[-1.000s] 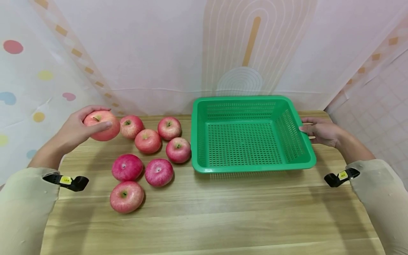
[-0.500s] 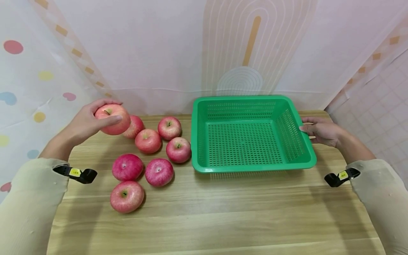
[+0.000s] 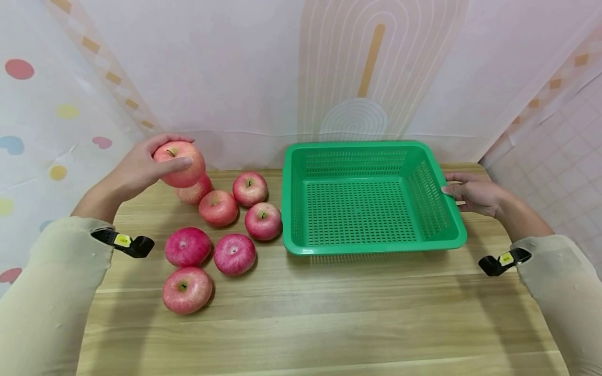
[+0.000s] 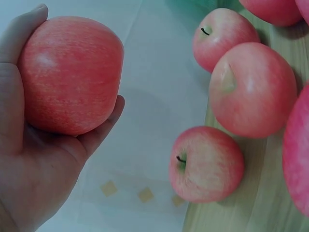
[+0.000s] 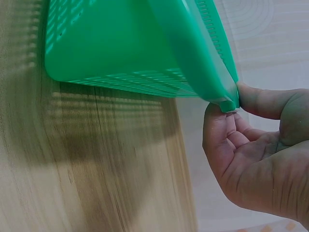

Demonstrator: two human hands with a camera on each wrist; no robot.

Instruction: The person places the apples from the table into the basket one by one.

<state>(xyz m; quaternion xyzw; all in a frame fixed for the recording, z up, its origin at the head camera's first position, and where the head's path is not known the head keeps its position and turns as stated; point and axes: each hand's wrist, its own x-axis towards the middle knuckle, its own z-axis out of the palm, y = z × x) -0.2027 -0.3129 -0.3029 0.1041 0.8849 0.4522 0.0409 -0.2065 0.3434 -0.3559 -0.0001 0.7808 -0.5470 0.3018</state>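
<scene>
Left hand (image 3: 141,169) is holding one apple (image 3: 186,175) at the left of the head view, thumb pressing across its near side, fingers wrapping the far side; the left wrist view is showing a gap between this apple and its neighbours, so I am reading it as held clear of the table (image 3: 357,313); seven other apples (image 3: 234,254) are lying left of centre in the head view, the rearmost showing partly behind the held one.

Right hand (image 3: 479,196), at the right of the frame, is pinching the right rim of the green basket (image 3: 376,247) between thumb and fingers; the right wrist view is bearing this out; the basket is occupying the area right of centre; whether its base is sitting quite flat I cannot tell.

From my remote post I am judging the step in hand as moving a single apple while steadying the basket; any move toward the frame's right would be calling for height over the back apples, an unchanged left grip, and a light, firm pinch on the rim.
</scene>
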